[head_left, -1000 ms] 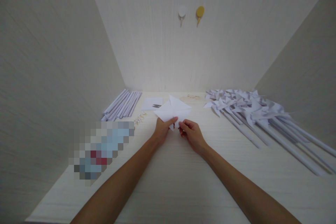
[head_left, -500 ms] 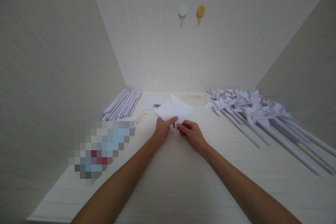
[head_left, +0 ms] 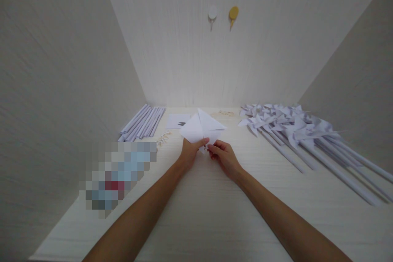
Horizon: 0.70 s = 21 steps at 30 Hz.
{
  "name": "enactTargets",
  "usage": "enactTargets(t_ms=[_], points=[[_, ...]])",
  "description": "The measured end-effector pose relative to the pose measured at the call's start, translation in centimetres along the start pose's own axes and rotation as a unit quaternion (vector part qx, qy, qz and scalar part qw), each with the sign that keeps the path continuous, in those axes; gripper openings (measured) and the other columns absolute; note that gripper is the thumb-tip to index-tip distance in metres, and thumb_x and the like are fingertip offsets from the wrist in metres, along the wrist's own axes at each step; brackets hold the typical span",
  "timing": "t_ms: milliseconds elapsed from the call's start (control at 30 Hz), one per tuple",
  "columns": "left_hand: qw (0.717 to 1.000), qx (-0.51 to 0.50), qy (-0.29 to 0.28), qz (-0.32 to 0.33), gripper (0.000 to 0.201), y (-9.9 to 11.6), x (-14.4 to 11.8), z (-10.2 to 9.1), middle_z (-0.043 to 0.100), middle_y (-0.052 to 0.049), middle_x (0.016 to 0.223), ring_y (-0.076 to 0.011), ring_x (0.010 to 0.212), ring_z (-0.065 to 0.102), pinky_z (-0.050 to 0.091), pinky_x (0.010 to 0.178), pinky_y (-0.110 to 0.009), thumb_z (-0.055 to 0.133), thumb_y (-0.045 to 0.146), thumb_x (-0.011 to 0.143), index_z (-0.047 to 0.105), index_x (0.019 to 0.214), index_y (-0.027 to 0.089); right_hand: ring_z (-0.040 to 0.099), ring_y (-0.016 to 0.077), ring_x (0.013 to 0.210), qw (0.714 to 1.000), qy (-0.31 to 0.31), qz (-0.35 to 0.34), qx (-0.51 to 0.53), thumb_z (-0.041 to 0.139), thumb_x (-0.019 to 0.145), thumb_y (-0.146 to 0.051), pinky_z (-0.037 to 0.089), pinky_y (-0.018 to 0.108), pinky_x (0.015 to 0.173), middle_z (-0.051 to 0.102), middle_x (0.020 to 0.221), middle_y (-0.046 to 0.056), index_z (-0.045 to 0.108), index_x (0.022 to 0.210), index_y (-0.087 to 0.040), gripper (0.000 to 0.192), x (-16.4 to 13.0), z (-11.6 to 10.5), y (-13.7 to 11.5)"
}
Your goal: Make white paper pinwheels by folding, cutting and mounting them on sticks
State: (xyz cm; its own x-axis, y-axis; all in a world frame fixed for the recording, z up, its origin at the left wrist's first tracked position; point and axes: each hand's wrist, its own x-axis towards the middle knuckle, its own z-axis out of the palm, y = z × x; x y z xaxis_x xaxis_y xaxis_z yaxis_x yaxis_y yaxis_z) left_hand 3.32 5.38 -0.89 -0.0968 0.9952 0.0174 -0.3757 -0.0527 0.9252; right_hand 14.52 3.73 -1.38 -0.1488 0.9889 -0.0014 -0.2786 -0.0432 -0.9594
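My left hand [head_left: 190, 151] grips a white square of paper [head_left: 193, 127] near its lower corner, thumb on top. The sheet is turned corner-up, with slits running in from its corners. My right hand [head_left: 223, 153] is closed in a pinch at the paper's lower right edge, close to my left thumb. Whatever lies between its fingertips is too small to make out. Behind the sheet, a dark pointed object [head_left: 181, 123] rests on a flat stack of white paper [head_left: 172, 120], partly hidden.
Rolled white paper sticks [head_left: 144, 123] lie at the back left. Small light pieces [head_left: 163, 138] are strewn in front of them, beside a blurred-out object [head_left: 129, 172]. Several finished paper pinwheels [head_left: 294, 131] are heaped at right. Two hooks, white [head_left: 212, 12] and yellow [head_left: 233, 12], hang on the wall.
The paper has turned slightly in my left hand. My right fingertips have closed in on its lower edge, and the thin reddish bit seen between the hands is now mostly hidden.
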Motion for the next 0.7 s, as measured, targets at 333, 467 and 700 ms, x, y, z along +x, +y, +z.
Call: enactTargets(t_ms=[333, 467, 700], points=[[0.997, 0.055, -0.015, 0.055, 0.044, 0.11, -0.36, 0.23, 0.067, -0.005, 0.081, -0.0208, 0.084, 0.059, 0.045, 0.076, -0.033, 0.073, 0.019, 0.047, 0.061, 0.090, 0.016, 0.042, 0.0093, 0.048, 0.999, 0.020, -0.001, 0.043, 0.058, 0.049, -0.013, 0.031, 0.024, 0.047, 0.051, 0.049, -0.004, 0.059, 0.057, -0.017, 0.009, 0.36, -0.12, 0.53], [0.997, 0.047, -0.035, 0.056, 0.044, 0.08, -0.34, 0.16, 0.067, -0.006, 0.080, -0.0212, 0.082, 0.060, 0.045, 0.074, -0.033, 0.072, 0.021, 0.049, 0.061, 0.092, 0.015, 0.043, 0.0096, 0.051, 0.999, 0.022, 0.001, 0.041, 0.057, 0.048, -0.012, 0.031, 0.024, 0.048, 0.053, 0.052, -0.004, 0.060, 0.058, -0.017, 0.012, 0.24, -0.08, 0.47], [0.997, 0.046, -0.025, 0.057, 0.036, 0.06, -0.37, 0.16, 0.068, -0.004, 0.079, -0.0208, 0.082, 0.060, 0.046, 0.074, -0.032, 0.071, 0.016, 0.050, 0.063, 0.084, 0.021, 0.044, 0.0099, 0.052, 0.999, 0.026, -0.002, 0.033, 0.056, 0.048, -0.011, 0.032, 0.024, 0.049, 0.054, 0.054, -0.003, 0.060, 0.057, -0.017, 0.012, 0.30, -0.08, 0.53]])
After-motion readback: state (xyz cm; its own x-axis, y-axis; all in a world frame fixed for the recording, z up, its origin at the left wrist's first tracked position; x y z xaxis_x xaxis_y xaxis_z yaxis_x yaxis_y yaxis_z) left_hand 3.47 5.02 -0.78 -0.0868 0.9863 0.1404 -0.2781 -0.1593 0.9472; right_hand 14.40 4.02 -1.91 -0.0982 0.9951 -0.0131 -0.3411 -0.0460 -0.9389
